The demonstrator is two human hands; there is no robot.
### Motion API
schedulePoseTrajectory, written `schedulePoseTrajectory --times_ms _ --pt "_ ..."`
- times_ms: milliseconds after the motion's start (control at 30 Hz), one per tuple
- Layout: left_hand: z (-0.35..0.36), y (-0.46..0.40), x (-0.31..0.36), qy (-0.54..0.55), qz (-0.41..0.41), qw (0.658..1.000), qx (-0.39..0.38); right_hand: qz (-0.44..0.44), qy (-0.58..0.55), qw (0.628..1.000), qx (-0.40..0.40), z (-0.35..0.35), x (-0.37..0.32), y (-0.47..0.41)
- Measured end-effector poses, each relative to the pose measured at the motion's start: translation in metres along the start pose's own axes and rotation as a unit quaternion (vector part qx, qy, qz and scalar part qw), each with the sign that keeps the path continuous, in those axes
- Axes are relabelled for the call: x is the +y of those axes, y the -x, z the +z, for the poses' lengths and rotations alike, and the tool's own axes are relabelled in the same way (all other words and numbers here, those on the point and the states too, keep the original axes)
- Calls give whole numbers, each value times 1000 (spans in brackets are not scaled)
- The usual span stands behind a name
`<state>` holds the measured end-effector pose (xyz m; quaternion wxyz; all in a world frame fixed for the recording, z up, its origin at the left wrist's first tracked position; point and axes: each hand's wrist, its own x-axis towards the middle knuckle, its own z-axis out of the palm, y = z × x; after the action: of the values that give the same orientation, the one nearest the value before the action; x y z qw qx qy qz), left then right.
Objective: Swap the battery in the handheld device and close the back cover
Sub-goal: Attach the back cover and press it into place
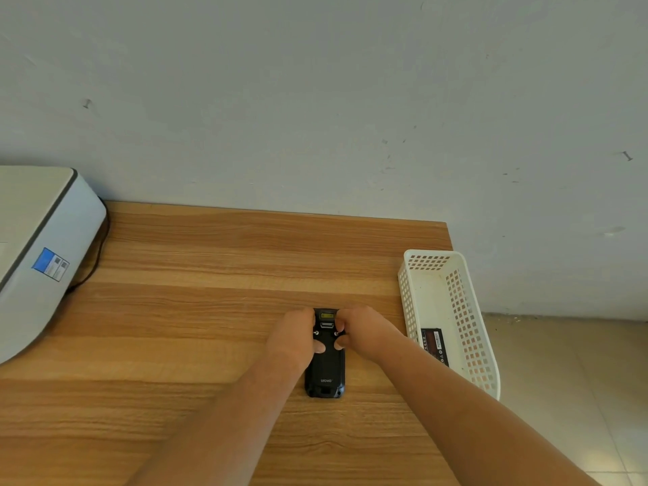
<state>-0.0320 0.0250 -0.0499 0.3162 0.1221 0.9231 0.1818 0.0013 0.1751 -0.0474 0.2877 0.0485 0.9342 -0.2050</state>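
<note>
Head view: handheld device (325,366) face down on wooden counter (210,310), back cover on.
Left hand (292,336): grip curled round device's upper left edge.
Right hand (364,333): grip pinching upper right edge.
White basket (466,285): holds one battery (434,345).

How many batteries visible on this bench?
1: a black battery lying in the white basket at the table's right edge. Another may sit inside the handheld device; its back cover hides that.
</note>
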Motion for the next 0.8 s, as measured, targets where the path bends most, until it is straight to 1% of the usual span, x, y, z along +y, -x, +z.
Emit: schedulePoseTrajectory --times_ms 200,333,567,800 --pt "3 2 -3 11 8 1000 12 -45 -52 996 62 12 2 10" --pt "4 4 -5 10 9 1000 19 -51 -33 997 48 8 -1 8" --pt "7 4 -6 12 7 1000 27 -33 -15 999 35 7 -2 3" --pt "9 1 -4 24 -17 999 15 13 -38 999 23 8 -4 3"
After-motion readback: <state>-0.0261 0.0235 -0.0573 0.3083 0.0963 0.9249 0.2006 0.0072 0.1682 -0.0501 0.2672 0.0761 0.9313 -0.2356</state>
